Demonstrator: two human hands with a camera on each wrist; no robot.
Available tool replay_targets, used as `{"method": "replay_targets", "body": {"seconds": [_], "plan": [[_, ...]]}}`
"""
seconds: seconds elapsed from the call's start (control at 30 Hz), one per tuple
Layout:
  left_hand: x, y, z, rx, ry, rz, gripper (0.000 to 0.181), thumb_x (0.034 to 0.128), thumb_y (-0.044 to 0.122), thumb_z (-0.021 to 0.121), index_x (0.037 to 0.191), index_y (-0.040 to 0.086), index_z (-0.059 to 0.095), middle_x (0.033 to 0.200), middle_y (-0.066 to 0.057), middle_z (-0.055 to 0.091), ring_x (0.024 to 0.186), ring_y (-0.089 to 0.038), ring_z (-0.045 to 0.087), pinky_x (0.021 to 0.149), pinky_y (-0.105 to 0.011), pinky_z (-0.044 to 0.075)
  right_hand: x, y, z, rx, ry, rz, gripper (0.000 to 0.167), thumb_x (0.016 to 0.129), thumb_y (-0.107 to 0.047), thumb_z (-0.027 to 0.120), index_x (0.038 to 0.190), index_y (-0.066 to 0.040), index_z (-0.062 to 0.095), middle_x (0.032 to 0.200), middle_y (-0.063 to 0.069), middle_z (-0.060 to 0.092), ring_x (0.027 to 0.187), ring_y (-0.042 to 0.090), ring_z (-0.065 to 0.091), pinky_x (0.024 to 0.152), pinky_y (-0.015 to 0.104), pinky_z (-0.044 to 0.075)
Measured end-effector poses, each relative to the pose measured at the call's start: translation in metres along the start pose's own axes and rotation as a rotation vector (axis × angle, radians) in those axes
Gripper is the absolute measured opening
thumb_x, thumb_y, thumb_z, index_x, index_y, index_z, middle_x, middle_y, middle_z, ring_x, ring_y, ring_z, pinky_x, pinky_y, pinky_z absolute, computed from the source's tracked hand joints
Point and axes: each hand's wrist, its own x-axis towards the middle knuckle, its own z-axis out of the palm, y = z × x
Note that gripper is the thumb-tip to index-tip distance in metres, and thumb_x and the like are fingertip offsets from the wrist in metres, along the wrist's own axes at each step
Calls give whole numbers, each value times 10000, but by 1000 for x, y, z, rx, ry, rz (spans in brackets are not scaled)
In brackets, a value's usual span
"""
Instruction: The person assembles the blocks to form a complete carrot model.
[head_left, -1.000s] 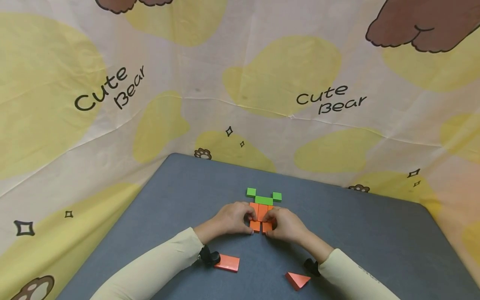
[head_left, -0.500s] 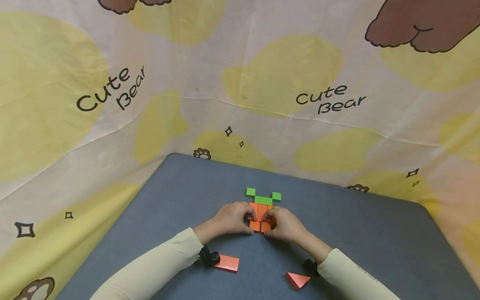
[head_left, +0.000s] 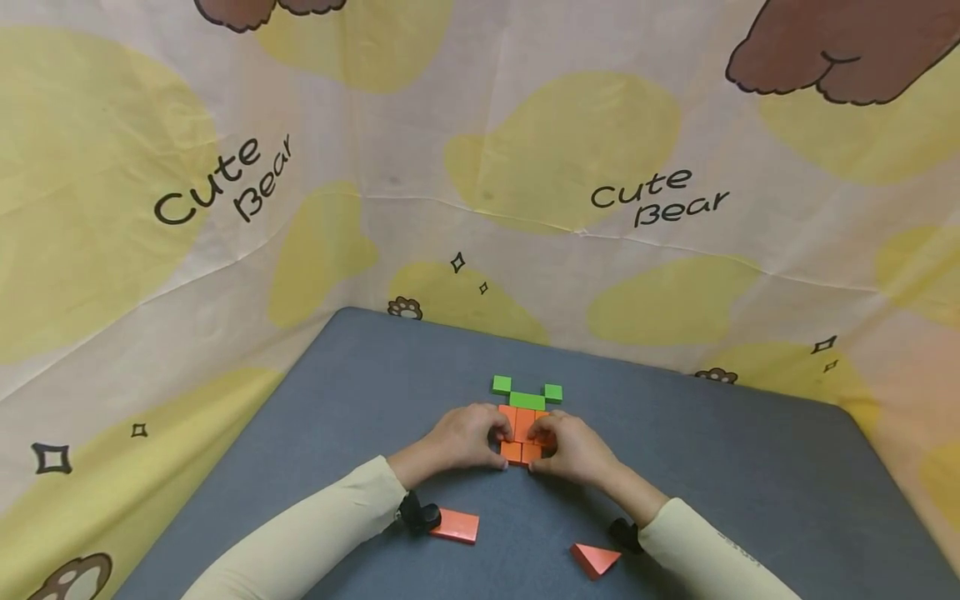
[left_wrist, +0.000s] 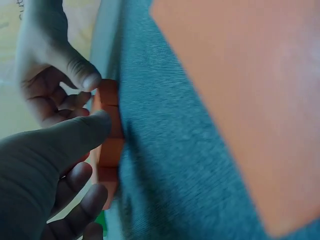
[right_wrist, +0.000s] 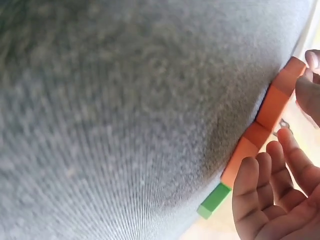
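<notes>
In the head view, flat blocks lie joined on the table: a green bar (head_left: 527, 401), tall orange blocks (head_left: 525, 423) below it, then a left small orange block (head_left: 512, 452) and a right small orange block (head_left: 531, 452) side by side. My left hand (head_left: 465, 435) holds the left small block between thumb and curled finger. From the other side my right hand (head_left: 577, 446) has thumb and finger around the right small block. Its other fingers (right_wrist: 245, 190) lie loosely beside the row in the right wrist view. Both hands partly cover the outer orange blocks.
Two green squares (head_left: 502, 384) touch the bar's upper corners. Nearer lie a salmon rectangular block (head_left: 456, 527), by the left wrist, and a salmon triangular block (head_left: 595, 560) near the right wrist. A printed cloth (head_left: 480, 167) hangs behind the grey-blue table (head_left: 712, 467).
The right small orange block has slid left, and the gap between the two small blocks has closed. My right hand then shifted slightly right; the left hand stayed nearly still.
</notes>
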Motion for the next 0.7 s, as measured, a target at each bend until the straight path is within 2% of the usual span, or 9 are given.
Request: {"method": "replay_targets", "body": {"seconds": [0.17,0.27,0.43,0.57,0.7], "plan": [[-13,1,-8,-42,29,17,244,741,339,808,933,236,699,889,110,617,711,-7,517,633,-200,425,-2,5,-3,14,21,-11,349,695,-204,851,989,-114,686,904,-5,596,750,119,525,658,252,454],[-30,1,-17,-90,36,24,234,780,352,779,959,215,714,919,76,647,686,-2,521,624,-196,434,-1,9,-7,9,30,6,361,718,-213,836,1027,-110,679,941,8,607,761,120,538,664,255,464],[-66,-2,-27,-148,27,38,239,802,350,757,989,205,727,935,60,668,707,-28,541,626,-197,435,2,15,-13,35,26,70,430,736,-220,829,1117,-97,670,1017,38,619,815,149,560,711,310,494],[-93,-6,-25,-160,-5,2,279,769,377,774,997,221,728,936,103,661,761,-42,558,648,-195,443,6,25,-14,44,14,115,481,740,-218,825,1174,-100,654,1069,69,616,853,181,574,745,334,506],[-108,-8,-18,-142,-33,-19,328,711,391,806,991,241,727,921,145,638,771,-7,545,658,-192,444,8,35,-13,27,-1,140,508,741,-250,822,1197,-111,646,1088,79,611,840,169,563,733,332,495]]}}
